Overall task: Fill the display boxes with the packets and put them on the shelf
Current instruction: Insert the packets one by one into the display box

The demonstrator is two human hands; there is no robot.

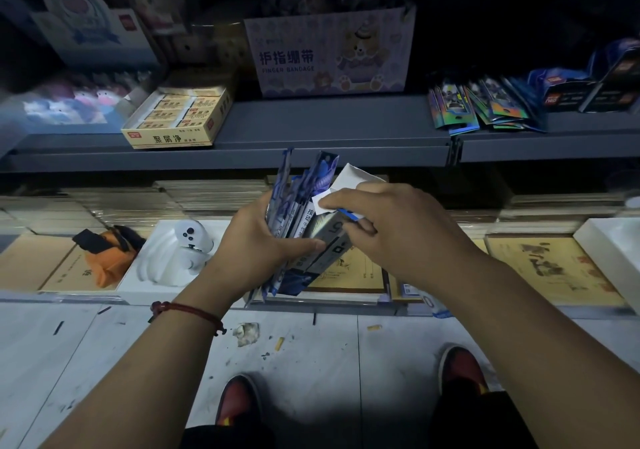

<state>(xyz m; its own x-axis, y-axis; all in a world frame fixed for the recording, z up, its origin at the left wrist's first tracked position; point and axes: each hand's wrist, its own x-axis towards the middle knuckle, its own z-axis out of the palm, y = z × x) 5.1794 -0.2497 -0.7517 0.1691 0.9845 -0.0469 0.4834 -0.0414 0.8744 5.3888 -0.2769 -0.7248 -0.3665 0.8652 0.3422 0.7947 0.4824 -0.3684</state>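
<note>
**Display box** (330, 240): grey-and-blue carton, held tilted at mid-scene in front of the lower shelving, with its white flap (356, 178) raised.

**Packets** (304, 189): blue, a fanned sheaf standing up along the box's left side. Whether they sit inside the box or only against it cannot be told.

**Left hand** (263, 237): fingers curled round the sheaf, thumb laid across the box face.

**Right hand** (374, 220): fingertips pinching the box at its flap end.

**Step, as judged:** filling, part done; the box is not yet shelved.

**Next move calls for:** squaring the packets, pressing them down level, then lifting the box to the grey shelf (311, 130). The stretch between the yellow carton (176, 119), far left, and the loose packs (485, 109), far right, looks the likely spot.

**Behind:** finger-bandage box (332, 57).
</note>
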